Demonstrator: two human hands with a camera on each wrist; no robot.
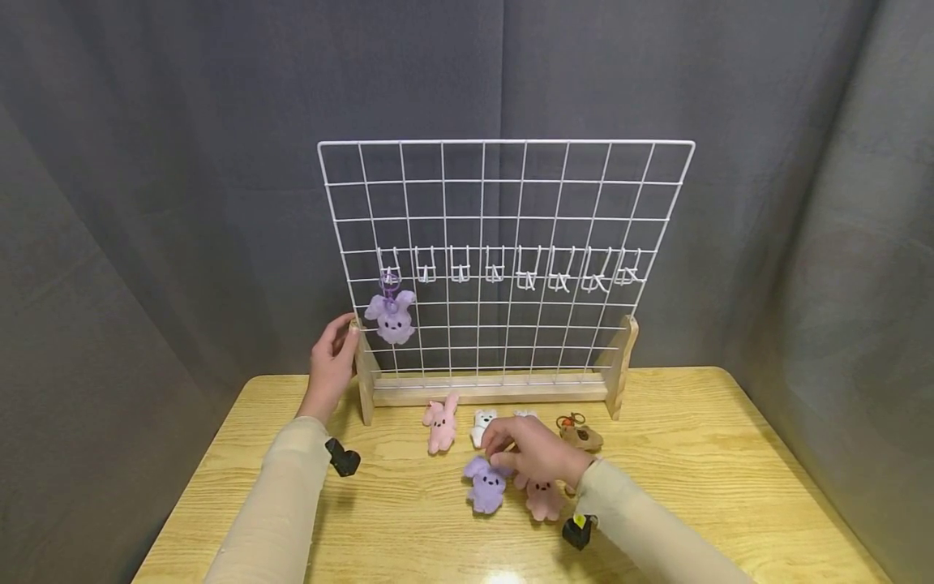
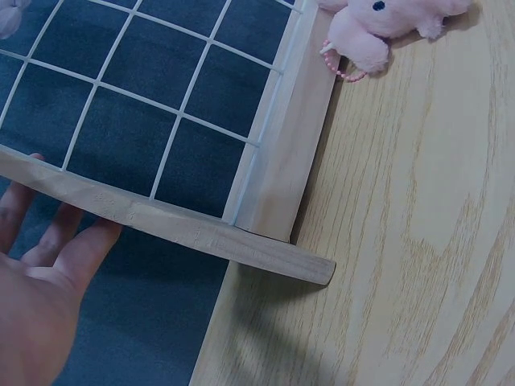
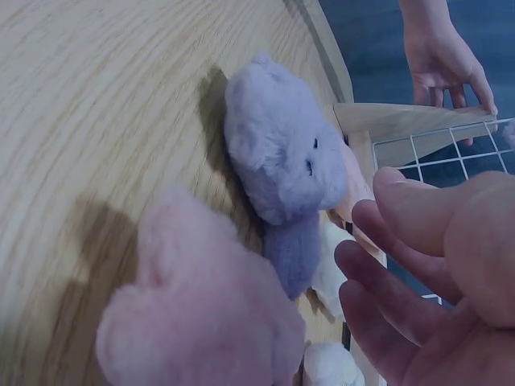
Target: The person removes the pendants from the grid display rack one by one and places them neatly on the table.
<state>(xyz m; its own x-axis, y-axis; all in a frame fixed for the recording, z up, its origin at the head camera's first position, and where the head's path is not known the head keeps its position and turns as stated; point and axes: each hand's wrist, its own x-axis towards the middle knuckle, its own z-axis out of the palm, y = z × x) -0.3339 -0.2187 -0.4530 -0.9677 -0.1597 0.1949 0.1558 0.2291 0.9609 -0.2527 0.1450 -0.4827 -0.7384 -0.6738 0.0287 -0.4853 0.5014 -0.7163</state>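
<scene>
My left hand grips the rack's left wooden side post, its thumb and fingers on the wood. In the left wrist view the fingers lie along the outer side of that post. My right hand hovers over the plush keychains, thumb and fingertips apart with nothing between them. Just under its fingertips lies a purple bunny plush keychain. A dusty-pink plush lies beneath the palm, partly covered. Another purple bunny plush keychain hangs from the leftmost hook on the white wire grid.
A row of white hooks runs across the grid. A light-pink bunny plush, a white plush and a brown plush lie before the rack's base. Another white plush is partly hidden. The wooden table borders grey curtains.
</scene>
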